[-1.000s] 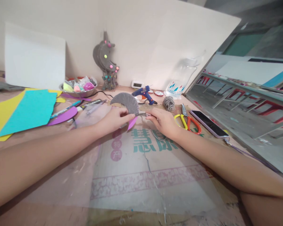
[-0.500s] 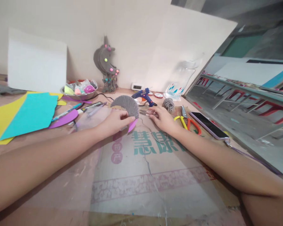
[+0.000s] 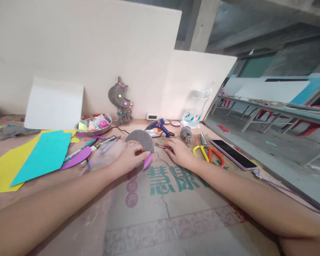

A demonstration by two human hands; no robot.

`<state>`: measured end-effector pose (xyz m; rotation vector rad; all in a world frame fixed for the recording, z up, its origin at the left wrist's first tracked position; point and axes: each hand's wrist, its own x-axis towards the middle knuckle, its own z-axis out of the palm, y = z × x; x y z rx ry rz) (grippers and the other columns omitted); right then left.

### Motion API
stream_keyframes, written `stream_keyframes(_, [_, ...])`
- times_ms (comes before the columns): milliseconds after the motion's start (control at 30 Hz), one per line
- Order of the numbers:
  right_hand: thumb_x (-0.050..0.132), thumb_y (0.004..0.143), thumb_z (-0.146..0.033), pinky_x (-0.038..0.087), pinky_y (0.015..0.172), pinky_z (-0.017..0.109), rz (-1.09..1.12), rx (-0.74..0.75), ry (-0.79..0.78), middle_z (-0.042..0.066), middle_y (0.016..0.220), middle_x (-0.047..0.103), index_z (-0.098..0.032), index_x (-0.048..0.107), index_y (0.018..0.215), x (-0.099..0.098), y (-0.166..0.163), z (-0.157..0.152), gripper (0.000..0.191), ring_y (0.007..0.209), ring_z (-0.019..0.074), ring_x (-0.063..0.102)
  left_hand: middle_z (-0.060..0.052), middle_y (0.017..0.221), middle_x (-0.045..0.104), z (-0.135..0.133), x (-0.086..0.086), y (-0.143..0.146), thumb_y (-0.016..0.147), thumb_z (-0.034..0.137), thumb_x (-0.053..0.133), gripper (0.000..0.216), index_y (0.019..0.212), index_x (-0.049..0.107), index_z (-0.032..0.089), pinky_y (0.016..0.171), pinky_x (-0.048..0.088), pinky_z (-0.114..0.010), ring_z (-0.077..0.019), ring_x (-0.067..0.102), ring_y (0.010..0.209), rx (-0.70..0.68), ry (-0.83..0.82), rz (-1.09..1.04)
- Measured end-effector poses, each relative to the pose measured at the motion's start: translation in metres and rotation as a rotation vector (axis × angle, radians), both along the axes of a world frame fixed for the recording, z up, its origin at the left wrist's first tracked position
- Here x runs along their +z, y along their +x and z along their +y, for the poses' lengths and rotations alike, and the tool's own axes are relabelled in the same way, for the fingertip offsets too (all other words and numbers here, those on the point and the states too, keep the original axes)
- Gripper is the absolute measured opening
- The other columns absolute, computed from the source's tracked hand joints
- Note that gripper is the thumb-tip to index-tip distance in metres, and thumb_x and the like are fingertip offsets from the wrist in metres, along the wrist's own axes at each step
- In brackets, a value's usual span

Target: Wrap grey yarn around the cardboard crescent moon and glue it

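My left hand (image 3: pixel 130 159) pinches the lower end of a crescent (image 3: pixel 141 137) wrapped in grey yarn. A bare purple tip (image 3: pixel 147 162) of it shows below my thumb. To the right, my right hand (image 3: pixel 178 152) rests low over the table with its fingers closed around a thin, dark, pointed thing (image 3: pixel 160 146), too small to name. A loose strand of grey yarn (image 3: pixel 165 202) runs down over the printed sheet. Behind my right hand lies a ball of grey yarn (image 3: pixel 186 135). Orange-handled scissors (image 3: pixel 216 156) and yellow-handled pliers (image 3: pixel 202 153) lie to its right.
A blue glue gun (image 3: pixel 158 125), a phone (image 3: pixel 233 154) and a plastic jar (image 3: pixel 194 110) stand or lie around. A bowl of coloured clay (image 3: pixel 93 124), markers, and blue (image 3: pixel 44 153) and yellow sheets are at left. A decorated grey moon (image 3: pixel 120 97) leans on the wall.
My view has tilted up, so the table sits lower in the picture. My right fingers have drawn together on the thin dark thing. My left hand keeps its hold on the crescent.
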<state>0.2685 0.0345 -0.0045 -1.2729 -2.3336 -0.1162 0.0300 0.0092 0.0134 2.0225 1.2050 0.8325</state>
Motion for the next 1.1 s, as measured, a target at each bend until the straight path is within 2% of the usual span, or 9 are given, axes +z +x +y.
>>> stream_keyframes(333, [0.051,0.088,-0.019,0.045,0.089,0.040,-0.010,-0.016,-0.035,0.010,0.102,0.061,-0.017,0.062,0.101,0.001,0.000,-0.002,0.017,0.099,0.0213,0.056,0.004,0.057,0.040,0.000,-0.002,0.000,0.080,0.047,0.052,0.037,0.059,0.040,0.020,0.055,0.033,-0.026,-0.0126,0.043,0.057,0.017,-0.026,-0.020])
stream_keyframes(500, [0.052,0.089,-0.025,0.044,0.089,0.040,0.057,-0.002,-0.062,0.011,0.104,0.060,-0.016,0.060,0.106,0.004,-0.003,-0.005,0.021,0.098,0.0220,0.056,0.004,0.059,0.039,0.000,0.000,-0.001,0.085,0.047,0.045,0.039,0.058,0.036,0.020,0.055,0.032,-0.026,-0.0124,0.041,0.057,-0.020,-0.006,0.011])
stream_keyframes(633, [0.048,0.092,-0.028,0.043,0.090,0.040,0.120,0.056,-0.040,0.010,0.101,0.060,-0.017,0.060,0.102,0.005,-0.004,-0.006,0.020,0.099,0.0216,0.056,0.003,0.060,0.038,0.001,0.003,-0.002,0.086,0.045,0.042,0.039,0.057,0.036,0.020,0.058,0.032,-0.027,-0.0133,0.041,0.060,-0.034,0.030,0.046])
stream_keyframes(800, [0.050,0.091,-0.030,0.044,0.080,0.035,0.155,0.112,0.052,0.007,0.087,0.059,-0.017,0.056,0.086,0.010,-0.005,-0.013,0.015,0.086,0.0204,0.054,0.002,0.061,0.039,0.000,0.002,-0.002,0.086,0.046,0.041,0.039,0.058,0.038,0.020,0.057,0.033,-0.028,-0.0140,0.042,0.060,-0.025,-0.001,0.051])
stream_keyframes(867, [0.049,0.091,-0.031,0.044,0.080,0.035,0.123,0.160,0.083,0.007,0.084,0.059,-0.018,0.055,0.083,0.012,-0.007,-0.019,0.016,0.084,0.0203,0.054,0.002,0.061,0.039,0.000,0.002,-0.001,0.086,0.047,0.041,0.039,0.058,0.037,0.020,0.056,0.032,-0.027,-0.0138,0.041,0.059,-0.021,-0.009,0.055])
stream_keyframes(1000, [0.049,0.091,-0.025,0.042,0.093,0.039,0.086,0.191,0.119,0.010,0.103,0.062,-0.017,0.057,0.102,0.010,-0.011,-0.021,0.016,0.101,0.0225,0.054,0.002,0.059,0.039,-0.001,0.002,-0.001,0.086,0.045,0.042,0.039,0.057,0.035,0.020,0.055,0.031,-0.027,-0.0133,0.040,0.059,-0.024,0.017,0.087])
stream_keyframes(1100, [0.053,0.087,-0.022,0.040,0.099,0.042,0.058,0.084,0.126,0.013,0.118,0.057,-0.015,0.056,0.116,0.004,-0.007,-0.013,0.030,0.112,0.0252,0.051,0.003,0.059,0.036,-0.001,0.002,-0.002,0.087,0.043,0.043,0.039,0.058,0.034,0.019,0.056,0.030,-0.027,-0.0124,0.039,0.059,-0.022,0.035,0.098])
